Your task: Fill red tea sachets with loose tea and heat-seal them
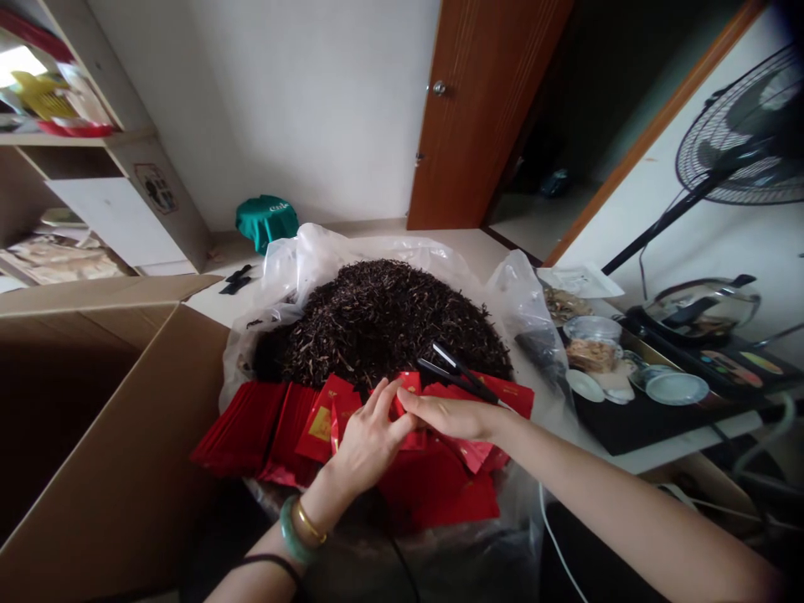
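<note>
Spanning the far side, a plain white wall (pixel 314 109). Next in size, a reddish-brown wooden door (pixel 481 109), ajar onto a dark space. Near left, a large open box of brown cardboard (pixel 138 410). Right of the box, a sheet of translucent plastic (pixel 528 310), crumpled up around a broad mound of dark, dried, twisted leaf strips (pixel 377 310).

Near edge of the mound: upright rows of shiny red packets (pixel 242 423) on the left; flatter red packets (pixel 440 494) overlap in a loose pile under and beyond the wrists. Beyond the box, by the wall, a rounded teal cloth-covered object (pixel 267 219) sits on the floor.

Left hand (pixel 370 435): partly open, fingers stretched forward, thumb apart, at a small glossy red packet (pixel 411 383) in front of the mound. Right hand (pixel 452 417): nearly flat, fingers extended, tips meeting the left hand's at the same packet. Cannot tell whether either grips or merely presses it.

Just past the right hand, a long black two-armed tool with a pale plate (pixel 465 375), arms apart. Smallest: a pale green bangle (pixel 290 536) and a thin gold bangle (pixel 307 521) on the left wrist.
</note>
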Tool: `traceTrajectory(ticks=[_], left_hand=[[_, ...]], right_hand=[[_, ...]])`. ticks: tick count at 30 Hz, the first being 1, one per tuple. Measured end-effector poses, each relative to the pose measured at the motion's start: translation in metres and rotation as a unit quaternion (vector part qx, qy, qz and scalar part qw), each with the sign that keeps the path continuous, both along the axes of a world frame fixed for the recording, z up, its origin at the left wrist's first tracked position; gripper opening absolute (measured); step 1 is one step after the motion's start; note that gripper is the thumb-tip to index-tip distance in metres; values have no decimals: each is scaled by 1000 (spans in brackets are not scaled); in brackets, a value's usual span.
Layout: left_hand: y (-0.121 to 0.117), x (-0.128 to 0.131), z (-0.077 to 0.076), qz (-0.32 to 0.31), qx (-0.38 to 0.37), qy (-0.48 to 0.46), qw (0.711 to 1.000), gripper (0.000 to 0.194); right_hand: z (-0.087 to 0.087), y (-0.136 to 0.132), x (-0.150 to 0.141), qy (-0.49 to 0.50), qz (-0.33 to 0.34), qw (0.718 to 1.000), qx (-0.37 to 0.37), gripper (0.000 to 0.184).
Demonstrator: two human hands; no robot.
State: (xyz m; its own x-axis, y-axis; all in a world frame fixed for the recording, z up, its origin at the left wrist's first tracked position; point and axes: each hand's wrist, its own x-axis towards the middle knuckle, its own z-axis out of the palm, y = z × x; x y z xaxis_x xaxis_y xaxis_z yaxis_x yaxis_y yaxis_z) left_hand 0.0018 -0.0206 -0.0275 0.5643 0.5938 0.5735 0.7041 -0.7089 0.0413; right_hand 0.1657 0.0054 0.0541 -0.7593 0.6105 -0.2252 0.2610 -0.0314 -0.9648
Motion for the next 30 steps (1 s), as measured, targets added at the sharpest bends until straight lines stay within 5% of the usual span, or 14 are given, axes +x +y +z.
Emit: traceTrajectory(ticks=[4, 8, 11, 13, 19, 30], left_hand=[[1, 1, -2, 34, -11, -1, 999, 22], [3, 0, 1, 66, -44, -15, 997, 9], [4, -1, 2, 69, -57, -25, 996, 11], [5, -2, 2, 68, -59, -32, 995, 11], [8, -4, 5, 64, -57, -38, 996, 11], [10, -6, 6, 107, -110, -25, 988, 14]], right_hand=[[13, 11, 12, -54, 54, 997, -10, 79], [12, 43, 34, -81, -10, 997, -11, 54], [-7, 75, 29, -221, -128, 954, 156, 37], [-23, 92, 14, -335, -91, 907, 240, 52], [-47, 110, -29, -453, -36, 859, 237, 93], [-46, 110, -39, -501, 31, 812, 298, 66]])
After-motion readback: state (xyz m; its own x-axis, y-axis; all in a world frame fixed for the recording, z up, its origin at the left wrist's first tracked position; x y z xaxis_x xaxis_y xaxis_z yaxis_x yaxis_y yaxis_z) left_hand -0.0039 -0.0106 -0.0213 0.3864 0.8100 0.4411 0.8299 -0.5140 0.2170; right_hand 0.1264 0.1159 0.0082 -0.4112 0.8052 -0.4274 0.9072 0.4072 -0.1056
